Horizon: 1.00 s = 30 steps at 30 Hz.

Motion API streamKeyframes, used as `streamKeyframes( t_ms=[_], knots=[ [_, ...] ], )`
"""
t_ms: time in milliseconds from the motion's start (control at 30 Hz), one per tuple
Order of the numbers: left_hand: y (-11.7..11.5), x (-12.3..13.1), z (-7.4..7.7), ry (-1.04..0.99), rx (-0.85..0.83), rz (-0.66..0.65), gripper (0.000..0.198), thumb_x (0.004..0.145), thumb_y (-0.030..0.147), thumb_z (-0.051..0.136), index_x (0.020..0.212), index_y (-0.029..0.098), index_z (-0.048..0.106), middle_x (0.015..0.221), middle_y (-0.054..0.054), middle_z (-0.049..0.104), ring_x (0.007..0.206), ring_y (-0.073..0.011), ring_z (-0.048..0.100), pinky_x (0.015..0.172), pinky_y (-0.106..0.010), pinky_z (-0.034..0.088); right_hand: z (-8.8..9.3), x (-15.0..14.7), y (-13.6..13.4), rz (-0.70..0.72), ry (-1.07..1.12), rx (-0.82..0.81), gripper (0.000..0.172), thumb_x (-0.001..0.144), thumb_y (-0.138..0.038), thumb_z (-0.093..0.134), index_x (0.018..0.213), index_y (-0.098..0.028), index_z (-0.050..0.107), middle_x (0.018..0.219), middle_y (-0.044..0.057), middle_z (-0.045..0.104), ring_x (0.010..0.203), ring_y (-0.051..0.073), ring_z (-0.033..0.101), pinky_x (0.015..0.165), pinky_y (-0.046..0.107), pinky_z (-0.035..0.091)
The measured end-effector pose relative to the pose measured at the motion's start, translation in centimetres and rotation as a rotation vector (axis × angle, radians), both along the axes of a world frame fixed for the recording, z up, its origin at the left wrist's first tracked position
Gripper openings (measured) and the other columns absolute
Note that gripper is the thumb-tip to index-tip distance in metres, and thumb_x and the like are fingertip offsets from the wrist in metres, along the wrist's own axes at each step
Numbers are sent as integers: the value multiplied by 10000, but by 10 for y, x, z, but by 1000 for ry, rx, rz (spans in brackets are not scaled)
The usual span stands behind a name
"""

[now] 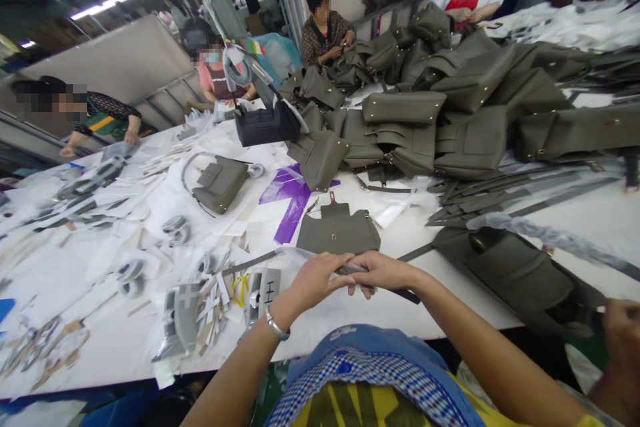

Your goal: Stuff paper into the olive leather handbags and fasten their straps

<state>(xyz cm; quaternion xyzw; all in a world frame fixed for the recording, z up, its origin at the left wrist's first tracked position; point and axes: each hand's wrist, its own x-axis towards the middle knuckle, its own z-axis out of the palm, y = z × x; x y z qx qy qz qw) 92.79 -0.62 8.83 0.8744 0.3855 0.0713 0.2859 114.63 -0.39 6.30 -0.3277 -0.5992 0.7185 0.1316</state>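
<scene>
My left hand, with a silver bangle at the wrist, and my right hand meet just above the near part of the table. Both are closed on an olive bag strap, whose ends stick out to either side. Clear plastic film lies along the strap by my left hand. Directly beyond my hands, an olive handbag rests with its flap open and pointing away from me. The fingers overlap, so the gripped part of the strap is mostly hidden.
A large heap of olive bags fills the back right. Another bag lies right, near a co-worker's hand. Purple plastic, wrapped rolls and card strips litter the left. Several people work across the table.
</scene>
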Motion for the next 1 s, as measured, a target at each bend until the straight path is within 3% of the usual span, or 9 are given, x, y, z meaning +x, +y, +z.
streamKeyframes(
  t_ms=[100,233,333,533,700,800,933,1000],
  knots=[
    [19,-2,-2,-17,-85,24,363,878,502,619,1118,236,685,1065,-42,735,960,-214,649,839,-318,483,3,22,-2,-1,2,-76,392,839,-518,661,930,-140,712,822,66,712,652,143,654,567,232,522],
    [33,-17,7,-76,-204,114,300,911,468,581,904,199,712,875,-17,719,802,-165,634,723,-264,445,4,57,-10,-255,31,-166,401,836,-510,675,945,-126,709,913,96,723,697,140,664,622,241,545],
    [37,-19,17,-98,-327,144,348,936,470,524,831,178,684,781,4,663,736,-140,581,670,-246,407,4,72,-15,-415,61,-229,410,844,-513,678,931,-113,703,816,84,717,639,119,647,623,231,530],
    [41,-20,27,-110,-400,182,401,941,486,489,752,160,626,689,26,559,675,-119,501,627,-237,368,1,73,-19,-519,223,-311,395,843,-517,690,793,-127,649,638,0,611,504,65,543,490,176,394],
    [44,-29,27,-99,-402,146,297,909,447,578,823,176,663,754,19,634,710,-128,574,654,-237,427,-3,73,-19,-584,319,-389,395,855,-483,695,1044,-137,682,559,-58,500,442,45,423,438,180,281],
    [40,-32,24,-149,-217,60,189,875,362,666,977,205,688,927,-11,708,839,-150,638,748,-253,479,-5,73,-19,-633,317,-366,417,859,-477,691,1103,-139,702,641,-26,557,521,59,477,506,194,364],
    [28,-36,23,-151,352,-98,245,943,163,556,1153,224,667,1074,-46,717,948,-169,627,841,-304,478,-8,73,-22,-673,247,-225,363,822,-410,743,1083,-158,741,794,27,658,729,109,586,721,246,474],
    [22,-38,24,-116,548,-141,320,951,113,516,1228,215,640,1123,-59,713,974,-182,617,858,-327,477,-10,72,-24,-702,204,-164,340,800,-385,763,1065,-173,754,802,33,689,785,133,614,793,275,486]
  ],
)
